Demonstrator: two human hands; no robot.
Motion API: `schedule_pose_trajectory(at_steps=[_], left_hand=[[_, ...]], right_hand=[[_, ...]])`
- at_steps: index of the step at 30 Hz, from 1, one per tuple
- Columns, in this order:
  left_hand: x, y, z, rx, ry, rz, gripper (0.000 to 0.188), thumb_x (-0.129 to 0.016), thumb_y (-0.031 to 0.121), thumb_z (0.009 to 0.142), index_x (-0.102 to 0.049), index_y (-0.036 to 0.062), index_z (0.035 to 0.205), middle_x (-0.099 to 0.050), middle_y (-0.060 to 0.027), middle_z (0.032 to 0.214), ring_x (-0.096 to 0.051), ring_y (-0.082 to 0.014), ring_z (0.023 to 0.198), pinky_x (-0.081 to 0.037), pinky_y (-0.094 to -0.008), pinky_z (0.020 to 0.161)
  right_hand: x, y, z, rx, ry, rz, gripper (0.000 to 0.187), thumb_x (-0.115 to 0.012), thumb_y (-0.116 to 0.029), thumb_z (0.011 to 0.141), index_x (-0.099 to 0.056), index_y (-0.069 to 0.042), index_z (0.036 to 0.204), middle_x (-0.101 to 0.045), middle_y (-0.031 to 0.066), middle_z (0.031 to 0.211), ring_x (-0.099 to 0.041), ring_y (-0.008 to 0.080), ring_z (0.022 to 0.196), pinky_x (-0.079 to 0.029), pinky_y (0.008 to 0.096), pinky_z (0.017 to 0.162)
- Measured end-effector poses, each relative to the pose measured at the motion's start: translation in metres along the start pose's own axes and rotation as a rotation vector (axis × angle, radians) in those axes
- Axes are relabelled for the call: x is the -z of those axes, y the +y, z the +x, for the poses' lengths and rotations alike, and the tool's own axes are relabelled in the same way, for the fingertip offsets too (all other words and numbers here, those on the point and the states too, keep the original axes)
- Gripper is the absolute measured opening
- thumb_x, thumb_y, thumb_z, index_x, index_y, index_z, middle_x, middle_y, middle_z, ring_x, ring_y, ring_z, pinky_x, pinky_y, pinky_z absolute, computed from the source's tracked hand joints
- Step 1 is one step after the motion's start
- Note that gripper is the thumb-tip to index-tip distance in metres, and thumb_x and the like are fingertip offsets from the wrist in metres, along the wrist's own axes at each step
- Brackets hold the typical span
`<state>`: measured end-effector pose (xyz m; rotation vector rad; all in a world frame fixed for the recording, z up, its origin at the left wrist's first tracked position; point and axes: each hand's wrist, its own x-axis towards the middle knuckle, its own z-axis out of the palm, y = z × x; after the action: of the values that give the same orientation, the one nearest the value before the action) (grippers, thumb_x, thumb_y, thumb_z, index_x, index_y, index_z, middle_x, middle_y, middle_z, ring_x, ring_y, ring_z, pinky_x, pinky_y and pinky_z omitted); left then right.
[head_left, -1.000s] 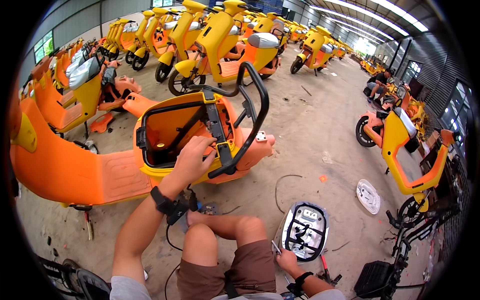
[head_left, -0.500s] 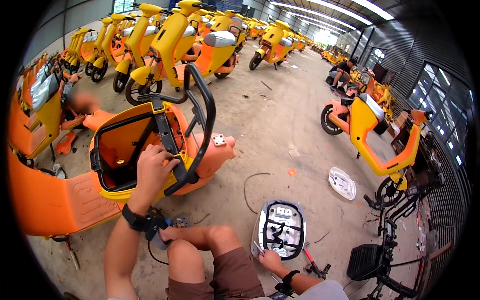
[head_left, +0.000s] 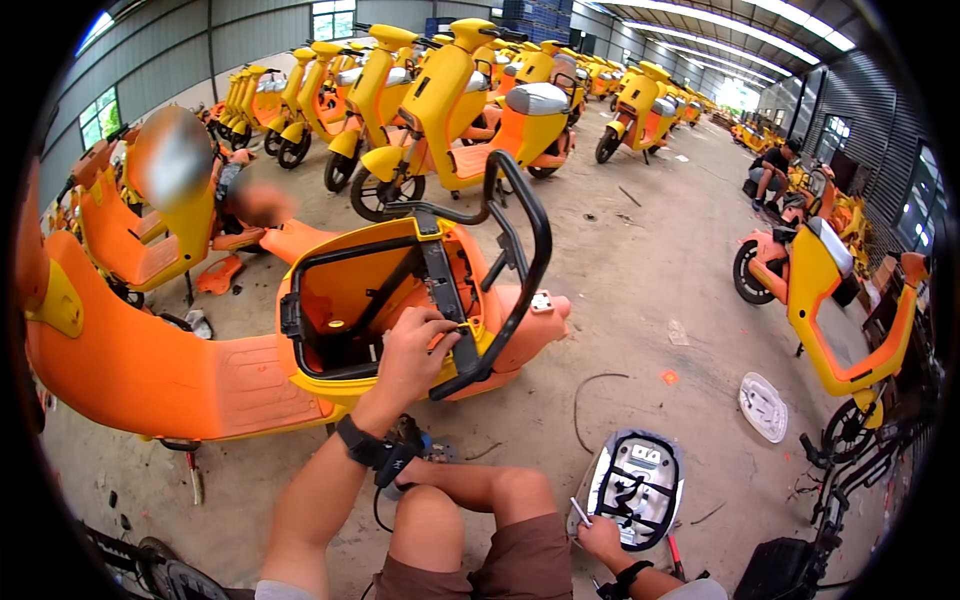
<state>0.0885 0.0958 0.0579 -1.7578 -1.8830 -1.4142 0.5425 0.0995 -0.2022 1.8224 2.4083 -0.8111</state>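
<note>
An orange and yellow scooter (head_left: 255, 375) stands at my left, its seat compartment (head_left: 335, 375) uncovered. My left hand (head_left: 410, 350) rests at the rear rim of this compartment, by the black crosspiece (head_left: 440, 280) and under the curved black grab rail (head_left: 540, 250). Its fingers are bent and closed; what they pinch is too small to make out. Low on the right, my right hand (head_left: 602, 540) is closed around a slim silver metal tool (head_left: 580, 512). Beside that hand lies an upturned scooter seat (head_left: 650, 465), showing its pale underside and black rim.
A red-handled tool (head_left: 674, 553) lies by the seat. Farther right are a white plastic cover (head_left: 763, 407), another yellow scooter (head_left: 815, 290) and a dark frame (head_left: 780, 570). Rows of yellow scooters (head_left: 435, 110) fill the back. A person (head_left: 772, 172) crouches at the far right.
My view has swung left, so everything sits farther right in the picture. My left hand stays at the compartment's rear rim, and my right hand keeps the silver tool beside the seat.
</note>
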Motion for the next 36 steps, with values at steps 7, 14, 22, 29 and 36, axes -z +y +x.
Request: schedule_pose_trajectory(at_steps=[7, 14, 22, 29, 36], left_hand=[[-0.005, 0.004, 0.002, -0.003, -0.005, -0.007, 0.017, -0.077, 0.008, 0.082, -0.074, -0.0007, 0.097, -0.067, -0.0118, 0.098, -0.063, -0.031, 0.1, -0.051, -0.0394, 0.088], [-0.003, 0.0, 0.003, 0.095, -0.002, -0.039, 0.02, -0.08, 0.012, 0.081, -0.073, 0.0004, 0.096, -0.07, -0.0116, 0.095, -0.065, -0.0303, 0.093, -0.052, -0.0395, 0.083], [-0.004, -0.001, 0.003, 0.174, 0.016, -0.138, 0.018, -0.076, 0.011, 0.085, -0.07, -0.0008, 0.098, -0.07, -0.0137, 0.091, -0.066, -0.0294, 0.084, -0.052, -0.0385, 0.074], [-0.002, 0.003, 0.005, 0.343, 0.009, -0.341, 0.017, -0.067, 0.015, 0.098, -0.064, -0.001, 0.104, -0.063, -0.0026, 0.082, -0.051, -0.0069, 0.069, -0.044, -0.0242, 0.064], [0.001, -0.007, 0.003, 0.377, -0.02, -0.442, 0.02, -0.065, 0.011, 0.099, -0.063, -0.003, 0.114, -0.062, -0.0021, 0.09, -0.055, -0.0068, 0.08, -0.047, -0.0244, 0.072]], right_hand=[[0.004, 0.01, 0.007, -0.015, 0.062, 0.009, 0.035, -0.057, -0.032, 0.083, -0.074, 0.0, 0.083, -0.068, 0.028, 0.082, -0.066, 0.047, 0.08, -0.053, 0.0538, 0.079], [0.007, 0.01, 0.008, 0.034, 0.086, 0.019, 0.035, -0.057, -0.031, 0.083, -0.072, 0.001, 0.081, -0.067, 0.0287, 0.08, -0.065, 0.0485, 0.08, -0.053, 0.0541, 0.079], [0.012, 0.004, 0.007, 0.023, 0.07, 0.028, 0.036, -0.057, -0.032, 0.083, -0.072, 0.001, 0.081, -0.066, 0.0295, 0.08, -0.065, 0.0491, 0.08, -0.052, 0.0552, 0.079], [0.007, 0.013, 0.009, 0.003, 0.111, 0.015, 0.033, -0.058, -0.03, 0.083, -0.072, 0.0, 0.08, -0.066, 0.0274, 0.076, -0.065, 0.0476, 0.078, -0.052, 0.054, 0.075], [0.002, 0.015, 0.014, -0.006, 0.114, 0.01, 0.033, -0.058, -0.03, 0.083, -0.072, 0.0, 0.081, -0.067, 0.0272, 0.077, -0.065, 0.0472, 0.078, -0.052, 0.0532, 0.075]])
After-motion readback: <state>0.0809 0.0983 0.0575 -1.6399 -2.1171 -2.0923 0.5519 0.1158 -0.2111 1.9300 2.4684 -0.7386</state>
